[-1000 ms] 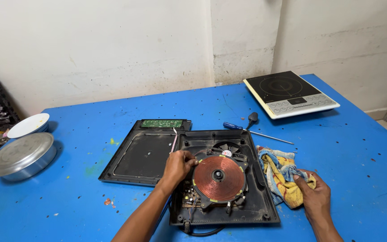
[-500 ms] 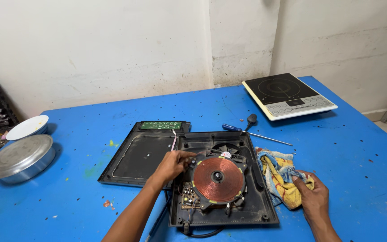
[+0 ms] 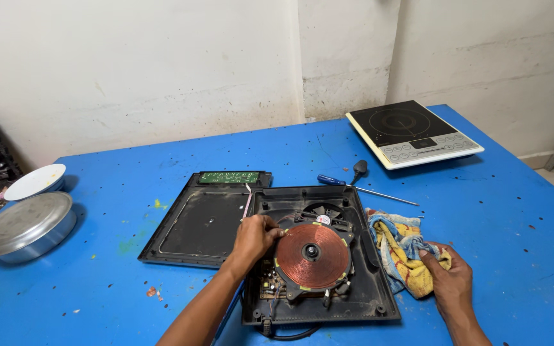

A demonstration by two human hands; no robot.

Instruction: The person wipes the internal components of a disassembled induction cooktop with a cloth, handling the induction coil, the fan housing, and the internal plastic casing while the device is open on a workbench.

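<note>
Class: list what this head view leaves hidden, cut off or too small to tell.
- Left hand fingers: curled over the opened cooker's edge; what they pinch is hidden.
- Right hand: covers part of the cloth.
- Power cord: cut off by bottom edge.
- Green circuit board: parts too small.

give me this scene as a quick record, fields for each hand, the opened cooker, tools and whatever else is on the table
left hand: left hand rests inside the opened cooker base, fingers at the left edge of the copper coil
right hand: right hand presses on a yellow and blue rag
removed top: glass top panel lies flipped beside the base, green circuit board at its far edge
tools: blue-handled screwdriver behind the base
other items: intact induction cooker far right; steel lidded pan and white bowl far left
surface: blue table
</note>
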